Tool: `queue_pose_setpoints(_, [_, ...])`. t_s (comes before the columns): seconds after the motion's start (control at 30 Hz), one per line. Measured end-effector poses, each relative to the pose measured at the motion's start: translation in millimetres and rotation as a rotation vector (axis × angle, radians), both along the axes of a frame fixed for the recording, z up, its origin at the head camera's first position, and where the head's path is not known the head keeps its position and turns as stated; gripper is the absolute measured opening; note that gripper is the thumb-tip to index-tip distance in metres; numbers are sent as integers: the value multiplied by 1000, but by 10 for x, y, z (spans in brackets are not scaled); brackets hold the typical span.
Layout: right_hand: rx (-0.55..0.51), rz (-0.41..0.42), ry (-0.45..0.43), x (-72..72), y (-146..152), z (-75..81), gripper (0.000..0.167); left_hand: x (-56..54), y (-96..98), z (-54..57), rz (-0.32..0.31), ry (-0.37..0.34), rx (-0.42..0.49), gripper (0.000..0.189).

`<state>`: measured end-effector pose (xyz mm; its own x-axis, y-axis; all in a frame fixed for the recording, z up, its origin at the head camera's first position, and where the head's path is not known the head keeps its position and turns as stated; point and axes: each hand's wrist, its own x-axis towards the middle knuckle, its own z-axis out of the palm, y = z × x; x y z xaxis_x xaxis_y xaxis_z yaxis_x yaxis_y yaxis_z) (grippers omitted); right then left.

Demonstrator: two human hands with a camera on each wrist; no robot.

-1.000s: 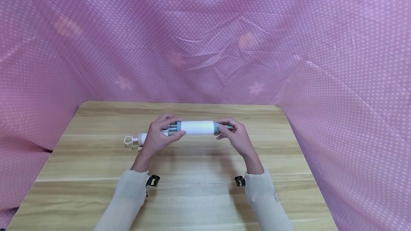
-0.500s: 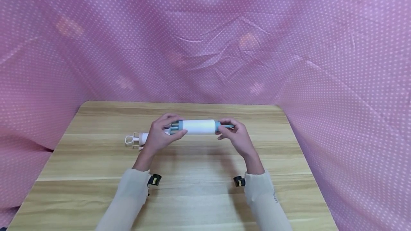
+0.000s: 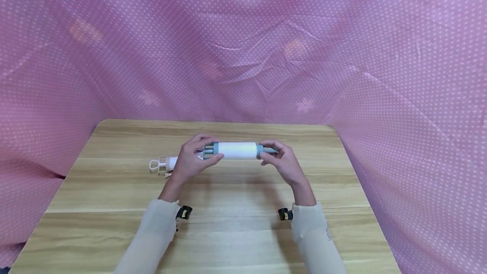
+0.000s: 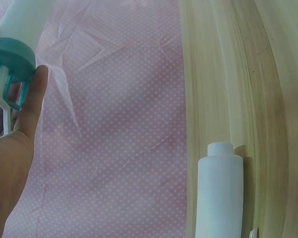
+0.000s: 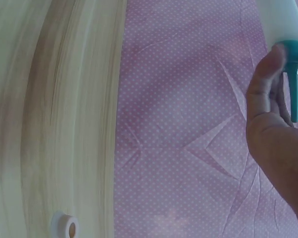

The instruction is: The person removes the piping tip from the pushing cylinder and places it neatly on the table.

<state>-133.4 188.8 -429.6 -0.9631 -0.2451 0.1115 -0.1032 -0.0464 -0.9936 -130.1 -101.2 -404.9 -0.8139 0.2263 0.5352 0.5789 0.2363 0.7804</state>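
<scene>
Both hands hold a white syringe [image 3: 237, 150] with teal ends level above the table. My left hand [image 3: 190, 162] grips its left end, thumb and fingers around the teal collar [image 4: 12, 57]; a white plunger handle [image 4: 1, 94] shows between them in the left wrist view. At the other end my right hand [image 3: 283, 164] pinches the teal nozzle cap [image 5: 292, 52], its slim tip [image 5: 294, 99] pointing back toward the palm. Partly hidden behind the left hand, a second syringe, all white [image 3: 172, 163], lies on the table; its bare threaded neck [image 4: 221, 148] shows in the left wrist view.
A small white ringed piece [image 5: 64, 225] lies on the wooden table [image 3: 236, 231]. Pink dotted cloth [image 3: 243, 54] hangs behind the table and along both sides.
The teal-ended syringe has shifted slightly to the right, both hands keeping their grip on its ends. The white syringe on the table has not visibly moved.
</scene>
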Motion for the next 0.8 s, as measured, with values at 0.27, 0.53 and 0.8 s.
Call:
queue_pose_setpoints(0.27, [-81, 57, -74, 10, -9, -38, 41, 27, 11, 31, -7, 0, 25, 38])
queue_pose_setpoints(0.53, [-72, 35, 1, 9, -9, -27, 38, 39, -6, 50, -8, -1, 25, 39])
queue_pose_setpoints(0.8, [-109, 40, -55, 13, -25, -27, 29, 47, -8, 73, -8, -9, 26, 39])
